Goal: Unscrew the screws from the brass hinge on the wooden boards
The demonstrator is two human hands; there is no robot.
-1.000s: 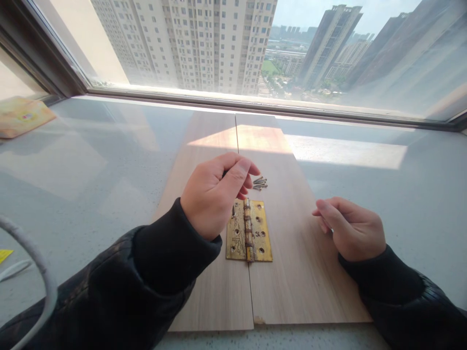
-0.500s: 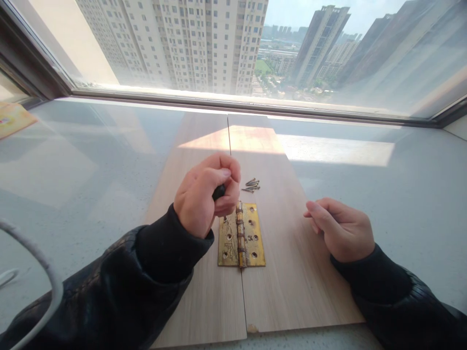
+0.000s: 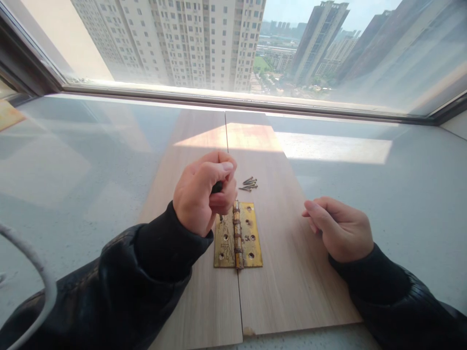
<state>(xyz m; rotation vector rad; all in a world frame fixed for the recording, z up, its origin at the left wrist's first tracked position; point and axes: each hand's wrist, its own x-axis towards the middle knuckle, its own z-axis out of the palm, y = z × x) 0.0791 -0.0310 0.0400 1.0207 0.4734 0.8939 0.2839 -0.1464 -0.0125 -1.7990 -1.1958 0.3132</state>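
Note:
My left hand (image 3: 206, 192) is closed around a black-handled screwdriver (image 3: 217, 187); most of it is hidden by the fingers. Below it, a worn brass-coloured hinge (image 3: 255, 249) lies opened flat across the seam of two pale wooden boards. My left hand covers the upper left corner of the hinge, where the screwdriver's tip seems to reach a hole. Several screws (image 3: 250, 183) lie in a small heap just beyond the hinge. At the right board's edge my right hand (image 3: 339, 228) is loosely curled, thumb against the fingers, with nothing visible in it.
The left board (image 3: 193, 311) and right board (image 3: 299, 291) lie side by side on a white speckled sill (image 3: 408, 194). A window frame (image 3: 233, 103) runs along the back. A white cable (image 3: 44, 277) loops by my left sleeve. A yellowish sheet (image 3: 9, 115) sits far left.
The whole view has shifted slightly, so the boards and hinge appear a little further left. My left hand has turned slightly around the handle. My right hand looks the same.

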